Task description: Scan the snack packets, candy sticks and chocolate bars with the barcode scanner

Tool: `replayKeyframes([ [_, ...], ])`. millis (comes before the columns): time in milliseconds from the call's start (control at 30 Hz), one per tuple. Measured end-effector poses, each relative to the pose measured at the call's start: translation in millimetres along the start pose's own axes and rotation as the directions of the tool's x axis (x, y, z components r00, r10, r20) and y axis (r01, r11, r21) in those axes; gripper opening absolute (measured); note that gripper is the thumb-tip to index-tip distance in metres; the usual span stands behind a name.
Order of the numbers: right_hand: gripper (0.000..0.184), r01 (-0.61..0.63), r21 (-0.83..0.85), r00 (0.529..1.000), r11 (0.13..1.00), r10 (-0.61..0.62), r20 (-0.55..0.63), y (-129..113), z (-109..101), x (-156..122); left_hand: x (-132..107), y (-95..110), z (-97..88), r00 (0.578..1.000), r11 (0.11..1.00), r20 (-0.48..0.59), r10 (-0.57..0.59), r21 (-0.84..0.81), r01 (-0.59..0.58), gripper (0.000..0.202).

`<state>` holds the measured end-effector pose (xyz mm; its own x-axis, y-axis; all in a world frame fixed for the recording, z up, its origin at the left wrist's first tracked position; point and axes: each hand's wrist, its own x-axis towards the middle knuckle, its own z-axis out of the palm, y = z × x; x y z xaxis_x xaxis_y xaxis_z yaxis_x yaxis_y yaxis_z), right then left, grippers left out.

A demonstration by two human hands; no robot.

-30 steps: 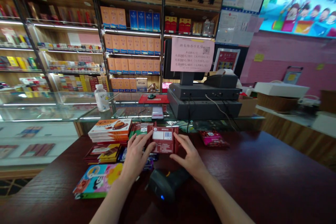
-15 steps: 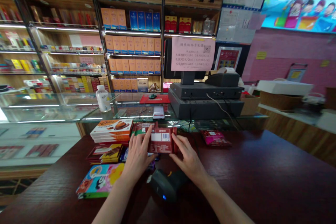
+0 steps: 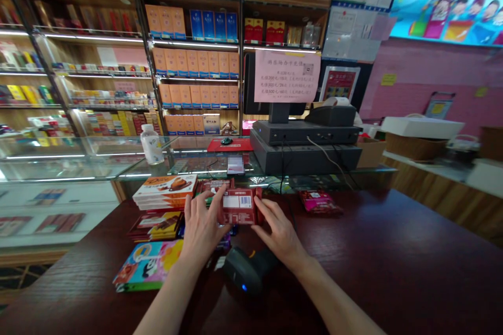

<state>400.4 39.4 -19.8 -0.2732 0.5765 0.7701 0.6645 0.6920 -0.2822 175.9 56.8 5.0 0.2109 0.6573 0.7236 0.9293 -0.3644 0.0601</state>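
Left hand (image 3: 202,227) and right hand (image 3: 280,235) grip a red packet (image 3: 239,207) from both sides, lower centre. A barcode scanner (image 3: 247,272) rests just below on the counter (image 3: 393,251).

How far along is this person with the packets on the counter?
One pink packet lies set apart on the right, perhaps finished. In hand: a red packet, barcode label up, held between the left hand and right hand. Left over, it seems: the stacked snack packs on the left, near the barcode scanner.
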Motion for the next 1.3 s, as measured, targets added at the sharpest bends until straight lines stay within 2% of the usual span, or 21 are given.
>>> replayKeyframes([
  [100, 0.076, -0.016, 0.004, 1.0, 1.0, 0.016, 0.006, 2, 1, -1, 1, 0, 0.2, 0.999, 0.999, -0.012, 0.035, -0.035, -0.036, 0.088],
  [233, 0.076, -0.034, 0.014, 0.999, 0.999, 0.034, 0.018, 3, 1, -2, 2, -4, 1.8, 0.99, 0.986, 0.04, 0.139, -0.104, -0.134, 0.093],
  [333, 0.076, -0.039, 0.023, 0.999, 0.999, 0.038, 0.018, 4, 2, -2, 2, -7, 2.4, 0.984, 0.978, 0.047, 0.169, -0.134, -0.162, 0.093],
  [533, 0.076, -0.054, 0.061, 0.998, 0.997, 0.052, 0.024, 4, 2, -1, 2, -7, 2.1, 0.987, 0.982, 0.057, 0.147, -0.131, -0.139, 0.095],
  [733, 0.071, -0.068, 0.122, 0.997, 0.99, 0.062, 0.055, 7, 1, -3, 2, -8, 0.2, 0.991, 0.985, 0.038, 0.128, -0.119, -0.122, 0.088],
  [1033, 0.05, -0.143, 0.128, 0.988, 0.981, 0.133, 0.081, 32, -3, -7, 2, -18, -0.6, 0.998, 0.995, 0.006, 0.066, -0.069, -0.066, 0.084],
  [1133, 0.045, -0.204, 0.123, 0.973, 0.971, 0.188, 0.135, 39, -8, -6, 2, -22, -2.3, 0.998, 0.997, 0.016, 0.056, -0.061, -0.055, 0.084],
  [1233, 0.034, -0.272, 0.132, 0.937, 0.953, 0.231, 0.261, 39, -17, 1, 2, -25, -4.2, 0.999, 0.997, 0.02, 0.047, -0.055, -0.046, 0.084],
  [1300, 0.027, -0.288, 0.154, 0.906, 0.945, 0.217, 0.363, 35, -25, 6, 2, -27, -5.0, 0.999, 0.998, 0.022, 0.04, -0.053, -0.039, 0.084],
])
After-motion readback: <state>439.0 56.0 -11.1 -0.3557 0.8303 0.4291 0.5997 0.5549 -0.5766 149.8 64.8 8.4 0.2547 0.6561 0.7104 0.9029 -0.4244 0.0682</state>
